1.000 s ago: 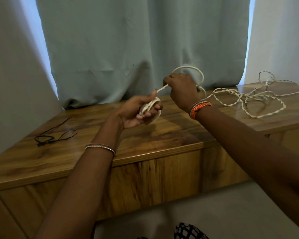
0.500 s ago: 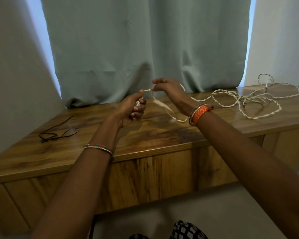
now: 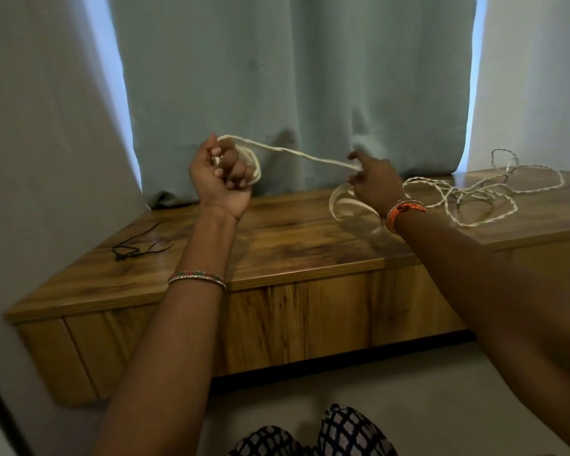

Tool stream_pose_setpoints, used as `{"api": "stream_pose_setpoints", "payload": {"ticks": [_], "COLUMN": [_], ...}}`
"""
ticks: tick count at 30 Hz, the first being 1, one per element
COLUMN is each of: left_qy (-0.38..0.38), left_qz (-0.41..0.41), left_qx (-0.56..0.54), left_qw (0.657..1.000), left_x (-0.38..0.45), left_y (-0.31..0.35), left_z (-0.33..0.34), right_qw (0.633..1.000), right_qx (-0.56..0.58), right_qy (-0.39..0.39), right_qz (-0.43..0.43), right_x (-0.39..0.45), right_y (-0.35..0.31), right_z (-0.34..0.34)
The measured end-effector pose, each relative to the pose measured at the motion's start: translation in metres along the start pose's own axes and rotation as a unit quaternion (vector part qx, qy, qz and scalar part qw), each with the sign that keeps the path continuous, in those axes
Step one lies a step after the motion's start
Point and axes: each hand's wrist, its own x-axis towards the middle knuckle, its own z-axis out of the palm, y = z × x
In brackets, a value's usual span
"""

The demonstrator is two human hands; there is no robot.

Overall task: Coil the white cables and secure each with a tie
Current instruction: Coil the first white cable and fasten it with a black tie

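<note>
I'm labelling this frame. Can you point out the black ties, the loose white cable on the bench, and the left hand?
black ties (image 3: 135,246), head view, on the knotted strands.
white cable (image 3: 474,195), head view, on the loose tangle.
left hand (image 3: 222,177), head view, on the palm.

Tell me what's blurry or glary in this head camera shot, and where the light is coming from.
Head view: daylight leaks in bluish strips past both edges of the curtain; the wooden bench top shows soft glare; the right hand and the cable loops under it are motion-blurred, while the left hand gripping the coil is sharper; wide-angle bending tilts the walls at the frame edges.
</note>
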Motion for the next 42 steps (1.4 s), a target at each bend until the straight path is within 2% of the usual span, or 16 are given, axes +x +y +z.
{"api": "stream_pose_setpoints", "payload": {"ticks": [4,7,9,13,19,21,23,25,27,29,31,33,35,37,39,42], "left_qy": [0.185,0.260,0.269,0.266,0.320,0.347,0.368,0.378,0.369,0.327,0.259,0.164,0.078,0.017,-0.025,-0.079], "left_qz": [0.149,0.131,0.073,-0.028,-0.101,-0.106,-0.106,-0.108,-0.119,-0.141,-0.166,-0.206,-0.247,-0.274,-0.288,-0.295], "left_qx": [-0.039,0.044,0.125,0.280,0.418,0.446,0.479,0.507,0.525,0.513,0.467,0.393,0.303,0.246,0.211,0.195], "left_qw": [0.971,0.956,0.952,0.922,0.844,0.819,0.790,0.767,0.758,0.781,0.829,0.881,0.917,0.930,0.934,0.932], "left_x": [0.007,0.017,0.026,0.046,0.073,0.080,0.088,0.096,0.103,0.107,0.105,0.102,0.101,0.105,0.110,0.112], "left_y": [0.028,0.029,0.012,-0.027,-0.049,-0.048,-0.047,-0.046,-0.047,-0.049,-0.050,-0.050,-0.052,-0.055,-0.058,-0.057], "left_z": [-0.022,-0.038,-0.039,-0.040,-0.066,-0.076,-0.086,-0.093,-0.098,-0.098,-0.091,-0.084,-0.085,-0.091,-0.093,-0.085], "right_qw": [0.967,0.947,0.956,0.964,0.874,0.920,0.965,0.983,0.995,0.980,0.976,0.977,0.981,0.984,0.977,0.983], "right_qx": [-0.253,-0.316,-0.264,-0.016,0.093,-0.025,-0.143,-0.129,-0.044,0.088,0.105,0.058,0.077,0.122,0.151,-0.006], "right_qy": [0.005,0.029,0.007,-0.068,-0.357,-0.309,-0.167,-0.044,0.086,0.089,-0.026,-0.104,-0.093,-0.074,-0.134,-0.179], "right_qz": [-0.041,0.055,0.131,0.256,0.317,0.240,0.146,0.121,-0.008,-0.154,-0.190,-0.179,-0.151,-0.104,-0.069,-0.044], "right_x": [0.001,0.003,0.013,0.034,0.054,0.058,0.063,0.067,0.071,0.068,0.062,0.059,0.057,0.067,0.082,0.086], "right_y": [0.041,0.063,0.057,0.024,-0.010,-0.013,-0.022,-0.038,-0.052,-0.058,-0.052,-0.038,-0.028,-0.026,-0.029,-0.017], "right_z": [-0.036,-0.056,-0.057,-0.041,-0.020,-0.011,0.000,0.008,0.027,0.055,0.085,0.111,0.129,0.142,0.152,0.168]}}
